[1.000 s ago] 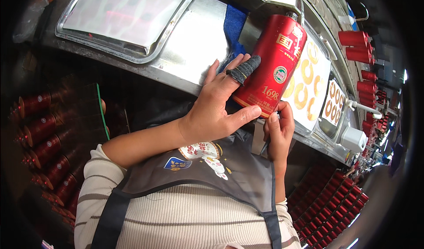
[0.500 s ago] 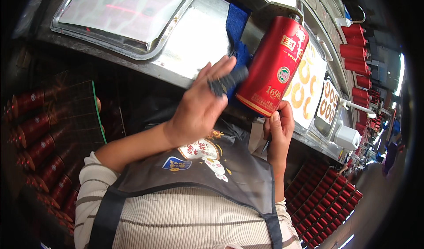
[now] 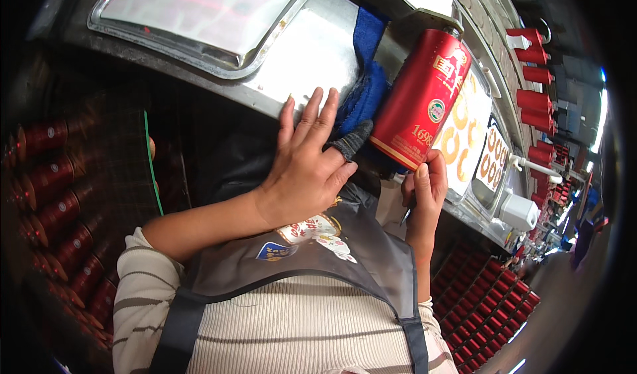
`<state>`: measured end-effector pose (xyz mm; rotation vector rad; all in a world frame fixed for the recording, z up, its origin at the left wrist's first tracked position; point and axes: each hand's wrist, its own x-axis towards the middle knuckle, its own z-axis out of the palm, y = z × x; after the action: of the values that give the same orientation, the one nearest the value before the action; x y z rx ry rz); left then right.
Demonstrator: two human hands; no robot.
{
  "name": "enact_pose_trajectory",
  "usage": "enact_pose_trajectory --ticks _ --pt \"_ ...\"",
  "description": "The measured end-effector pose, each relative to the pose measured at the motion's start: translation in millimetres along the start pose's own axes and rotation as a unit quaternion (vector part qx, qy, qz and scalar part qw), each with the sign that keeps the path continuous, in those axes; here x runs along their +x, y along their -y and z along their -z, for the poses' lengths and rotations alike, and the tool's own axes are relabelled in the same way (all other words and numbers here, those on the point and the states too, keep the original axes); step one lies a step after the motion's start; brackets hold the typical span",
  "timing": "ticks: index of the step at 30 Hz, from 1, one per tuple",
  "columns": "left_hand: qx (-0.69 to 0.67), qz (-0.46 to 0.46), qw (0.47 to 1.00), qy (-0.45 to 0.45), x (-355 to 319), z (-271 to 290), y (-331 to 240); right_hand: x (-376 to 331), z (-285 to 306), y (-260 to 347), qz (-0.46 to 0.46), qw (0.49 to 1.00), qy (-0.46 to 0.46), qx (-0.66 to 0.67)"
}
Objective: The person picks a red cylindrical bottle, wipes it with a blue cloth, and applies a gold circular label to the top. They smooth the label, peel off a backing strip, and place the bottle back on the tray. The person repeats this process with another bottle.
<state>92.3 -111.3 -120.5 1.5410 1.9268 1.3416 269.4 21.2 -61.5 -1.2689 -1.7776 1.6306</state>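
A tall red cylindrical bottle [image 3: 422, 99] with gold markings and a round emblem leans on the steel worktable's edge [image 3: 312, 49]. My right hand [image 3: 424, 191] holds its lower end, with a thin dark tool tucked in the fingers. My left hand [image 3: 305, 165] is off the bottle, to its left, fingers spread, wearing a dark grey finger cot [image 3: 352, 140] on one finger. It hovers over the table edge beside a blue cloth [image 3: 365, 89].
A shiny metal tray [image 3: 199, 16] lies on the table at upper left. Sheets of round gold labels [image 3: 464, 135] lie to the right. Rows of red bottles [image 3: 53, 195] fill crates at left and lower right [image 3: 484, 314]. Red boxes [image 3: 531, 99] line the far right.
My left hand has let go of the bottle's side and moved left and down, fingers now spread. The bottle stays in my right hand.
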Motion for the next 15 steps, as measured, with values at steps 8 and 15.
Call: enact_pose_trajectory --ticks 8,15 --pt "0.057 -0.057 0.996 0.038 5.7 10.5 -3.6 2.2 -0.7 -5.4 0.008 0.999 0.009 0.037" --pt "0.128 -0.115 0.982 0.073 21.2 19.2 -22.0 3.8 -0.1 -10.0 0.033 0.999 0.001 0.027"
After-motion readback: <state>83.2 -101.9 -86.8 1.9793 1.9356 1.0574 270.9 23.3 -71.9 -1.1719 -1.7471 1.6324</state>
